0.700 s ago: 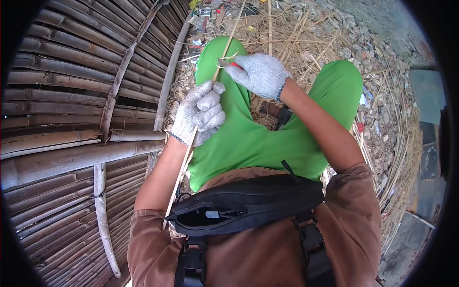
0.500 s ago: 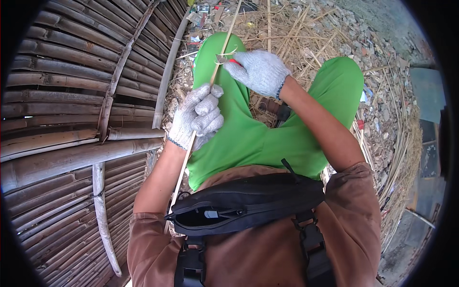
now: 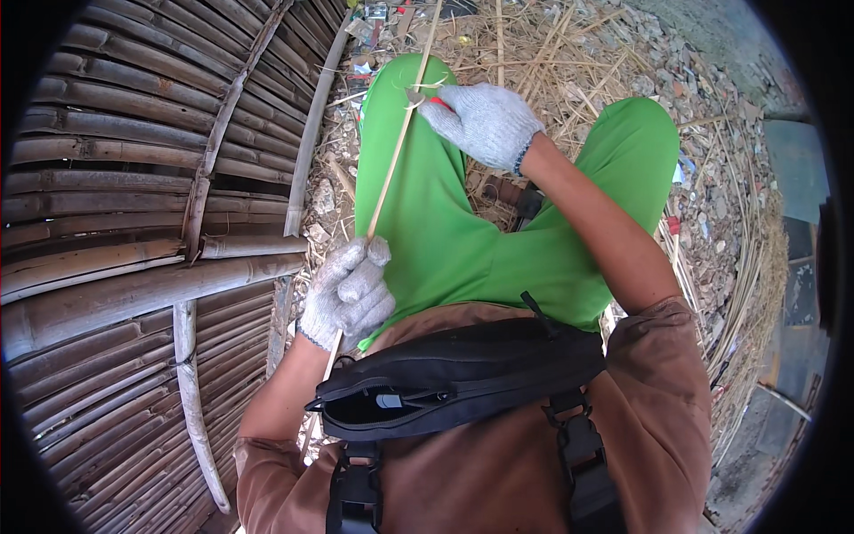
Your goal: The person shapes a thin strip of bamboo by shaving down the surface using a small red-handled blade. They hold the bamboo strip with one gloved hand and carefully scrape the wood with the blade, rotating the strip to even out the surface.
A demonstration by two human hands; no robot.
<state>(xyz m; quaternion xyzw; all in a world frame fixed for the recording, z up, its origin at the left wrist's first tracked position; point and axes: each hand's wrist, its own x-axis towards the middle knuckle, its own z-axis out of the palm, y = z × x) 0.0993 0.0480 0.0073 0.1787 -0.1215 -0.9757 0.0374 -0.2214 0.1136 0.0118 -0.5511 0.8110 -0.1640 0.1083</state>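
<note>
A long, thin bamboo strip (image 3: 391,182) runs from beyond my left-side knee down past my waist. My left hand (image 3: 350,294), in a pale knitted glove, is closed around it low down, beside my thigh. Higher up, my right hand (image 3: 492,127), gloved too, grips a red-handled knife (image 3: 437,102); most of the handle is hidden by the glove. The small metal blade touches the strip above my green-trousered knee. Fine curled shavings (image 3: 431,85) stand out from the strip at the blade.
To my left rises a bamboo slat wall (image 3: 116,151) with a pole (image 3: 311,133) along its edge. Straw, loose strips and rubble (image 3: 569,62) cover the ground ahead. A bundle of thin strips (image 3: 747,329) lies at right. An unzipped black bag (image 3: 463,369) crosses my waist.
My left hand has moved down and toward my body along with the strip, away from the blade. My right hand with the knife has stayed nearly in place.
</note>
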